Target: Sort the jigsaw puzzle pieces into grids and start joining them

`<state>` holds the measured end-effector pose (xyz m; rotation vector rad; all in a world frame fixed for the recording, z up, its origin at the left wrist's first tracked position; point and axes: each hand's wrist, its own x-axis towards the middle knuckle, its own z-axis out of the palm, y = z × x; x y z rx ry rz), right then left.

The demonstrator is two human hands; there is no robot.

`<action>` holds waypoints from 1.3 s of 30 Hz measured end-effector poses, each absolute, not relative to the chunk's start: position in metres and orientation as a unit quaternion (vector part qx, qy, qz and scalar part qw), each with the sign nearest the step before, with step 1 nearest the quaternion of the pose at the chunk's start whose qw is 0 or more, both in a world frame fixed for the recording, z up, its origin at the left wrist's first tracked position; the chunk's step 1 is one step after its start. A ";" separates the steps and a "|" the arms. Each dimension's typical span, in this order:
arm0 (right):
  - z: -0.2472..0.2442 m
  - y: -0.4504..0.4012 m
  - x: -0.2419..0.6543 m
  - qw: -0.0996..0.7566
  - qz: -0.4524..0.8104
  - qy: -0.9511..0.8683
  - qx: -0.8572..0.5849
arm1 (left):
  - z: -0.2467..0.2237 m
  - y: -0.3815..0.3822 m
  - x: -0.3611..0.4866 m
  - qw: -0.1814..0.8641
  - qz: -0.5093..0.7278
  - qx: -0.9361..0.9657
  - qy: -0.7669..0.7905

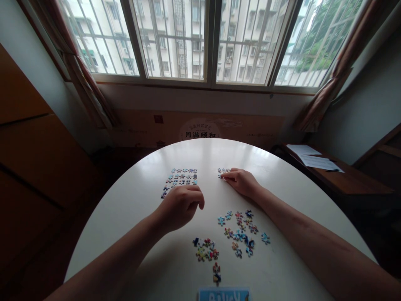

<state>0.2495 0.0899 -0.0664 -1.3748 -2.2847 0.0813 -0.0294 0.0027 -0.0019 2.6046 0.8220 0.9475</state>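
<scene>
My left hand [183, 205] hovers over the white table with its fingers curled down. Whatever it may hold is hidden behind the fingers. It partly covers a block of jigsaw puzzle pieces [182, 176] laid out in rows at the far left. My right hand [242, 182] reaches to the far middle, its fingertips closed on a small puzzle piece [221, 176] at the edge of a second group of pieces [223, 170]. Part of that group lies hidden under the hand. Between my forearms, loose puzzle pieces [240, 235] are scattered, with a smaller pile [205, 249] to their left.
The round white table [125, 234] carries everything. A blue box or card with white lettering [224, 294] is at the near edge, two joined-looking pieces [216, 272] just beyond it. At right, papers [319, 161] rest on a brown side table [354, 184]. A barred window stands ahead.
</scene>
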 end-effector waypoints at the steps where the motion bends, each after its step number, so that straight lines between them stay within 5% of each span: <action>1: -0.066 0.090 0.250 0.233 0.032 -0.835 -0.498 | -0.002 0.003 -0.029 0.126 0.325 0.894 0.283; 18: -0.058 0.088 0.252 0.250 0.116 -0.808 -0.521 | -0.002 0.004 -0.030 0.125 0.332 0.897 0.264; 30: 0.007 0.064 0.280 -0.165 0.459 -0.762 -0.427 | -0.003 0.007 -0.031 0.132 0.331 0.898 0.260; 39: 0.002 0.063 0.283 -0.147 0.432 -0.765 -0.455 | -0.006 0.008 -0.032 0.142 0.330 0.896 0.263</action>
